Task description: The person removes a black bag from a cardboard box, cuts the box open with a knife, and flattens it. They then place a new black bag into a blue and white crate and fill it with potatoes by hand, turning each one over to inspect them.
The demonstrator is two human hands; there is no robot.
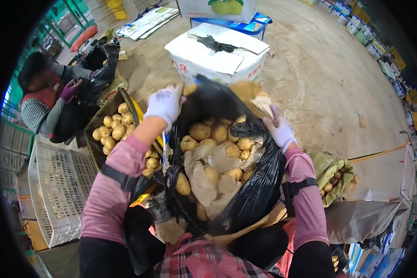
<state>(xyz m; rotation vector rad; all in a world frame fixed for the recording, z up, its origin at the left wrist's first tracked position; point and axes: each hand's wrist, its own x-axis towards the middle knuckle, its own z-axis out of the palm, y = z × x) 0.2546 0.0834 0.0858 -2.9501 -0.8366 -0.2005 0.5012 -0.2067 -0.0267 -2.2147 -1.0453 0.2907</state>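
In front of me a cardboard box holds a black plastic bag (267,173) full of potatoes (200,131). Pieces of brown paper (201,180) lie over and between several of them. At the box's far left corner, my left hand (164,105), in a white glove, is closed on the bag's edge; its fingertips are partly hidden beside a blurred cardboard flap (190,89). My right hand (281,129), also gloved, has thumb and fingers at the bag's right edge, apparently pinching it. Crumpled paper (263,103) shows just beyond those fingers.
A crate of loose potatoes (117,126) stands at left, beside a white plastic basket (62,190). White cartons (208,67) stand ahead. An olive sack of potatoes (331,178) sits at right. Another person (46,99) works at far left by a black bag.
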